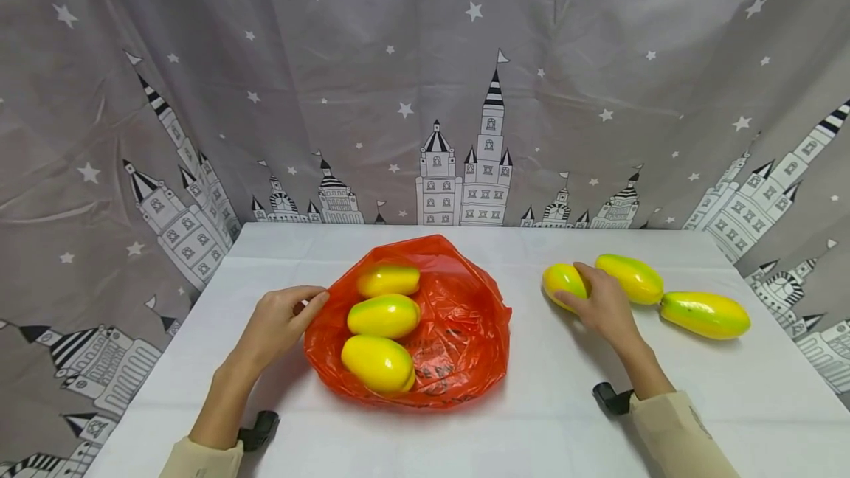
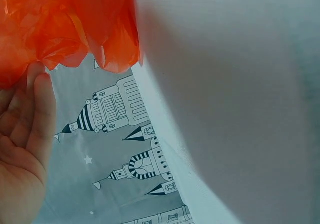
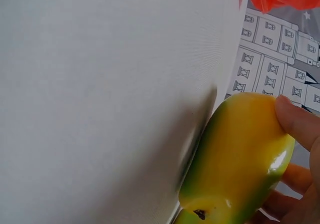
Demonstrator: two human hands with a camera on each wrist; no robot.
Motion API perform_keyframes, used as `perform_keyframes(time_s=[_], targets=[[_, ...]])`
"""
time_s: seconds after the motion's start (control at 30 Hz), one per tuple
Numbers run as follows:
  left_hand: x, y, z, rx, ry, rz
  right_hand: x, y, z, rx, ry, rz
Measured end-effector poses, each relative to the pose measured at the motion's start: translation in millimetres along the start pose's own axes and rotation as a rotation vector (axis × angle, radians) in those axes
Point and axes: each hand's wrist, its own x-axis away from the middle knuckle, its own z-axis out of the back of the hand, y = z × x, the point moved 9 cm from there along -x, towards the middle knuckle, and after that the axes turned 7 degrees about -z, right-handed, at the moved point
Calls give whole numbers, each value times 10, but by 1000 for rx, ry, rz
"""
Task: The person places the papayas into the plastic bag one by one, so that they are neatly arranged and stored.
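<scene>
A red plastic bag (image 1: 458,316) lies spread open in the middle of the white table, with several yellow-green papayas (image 1: 384,316) along its left side. My left hand (image 1: 282,323) pinches the bag's left rim between thumb and fingers; in the left wrist view the fingertips meet the red plastic (image 2: 55,24). To the right of the bag, my right hand (image 1: 604,305) grips a papaya (image 1: 561,282) with the thumb on its near side. The right wrist view shows that papaya (image 3: 240,154) close to the table; whether it touches the surface, I cannot tell.
Two more papayas, one behind (image 1: 631,279) and one farther right (image 1: 705,315), lie beside my right hand. A grey curtain (image 1: 372,43) printed with castles and stars hangs behind the table (image 1: 551,404) and at both sides.
</scene>
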Motion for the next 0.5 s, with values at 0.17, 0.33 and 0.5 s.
perform_keyframes(time_s=[0.17,0.33,0.5], targets=[[0,2,-3,-6,6,-8,32,-6,27,-18,15,-2],[2,4,2,-7,7,-3,62,-39,52,-31,27,14],[0,0,-7,-5,0,4,102,-69,72,-38,34,22]])
